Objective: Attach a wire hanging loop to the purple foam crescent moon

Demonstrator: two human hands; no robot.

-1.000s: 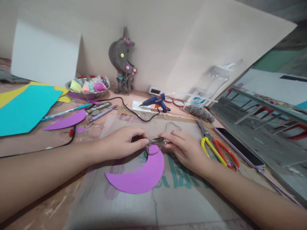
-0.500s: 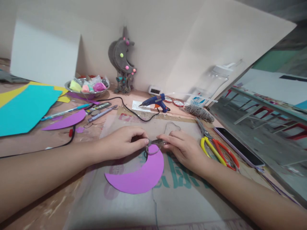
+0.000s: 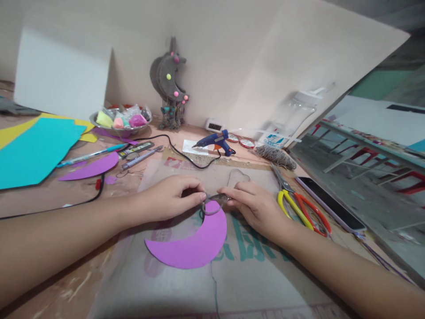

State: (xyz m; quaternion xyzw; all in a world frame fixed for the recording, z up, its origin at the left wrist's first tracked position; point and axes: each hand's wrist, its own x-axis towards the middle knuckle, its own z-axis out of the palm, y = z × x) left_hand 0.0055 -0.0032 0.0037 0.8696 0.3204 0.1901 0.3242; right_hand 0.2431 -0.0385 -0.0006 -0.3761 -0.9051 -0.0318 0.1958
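A purple foam crescent (image 3: pixel 199 248) lies on the work surface in front of me, its tips pointing left and up. Over its upper tip hangs a loop of grey yarn (image 3: pixel 215 211). My left hand (image 3: pixel 181 195) pinches the yarn between thumb and finger at that tip. From the other side my right hand (image 3: pixel 254 206) grips the darker, bunched part of the yarn; what exactly sits in its fingertips is partly hidden. A thin strand loops up behind the right hand.
Yellow-and-red-handled scissors (image 3: pixel 299 208) and a phone (image 3: pixel 330 204) lie to the right. A blue glue gun (image 3: pixel 214 141) and a grey yarn ball (image 3: pixel 275 157) are behind. A grey moon ornament (image 3: pixel 164 82) stands at the wall, near a clay bowl (image 3: pixel 124 128). Blue foam (image 3: pixel 36 150) is left.
The dark bunched part of the yarn between my hands has shifted slightly. Both hands and the crescent stay in nearly the same place.
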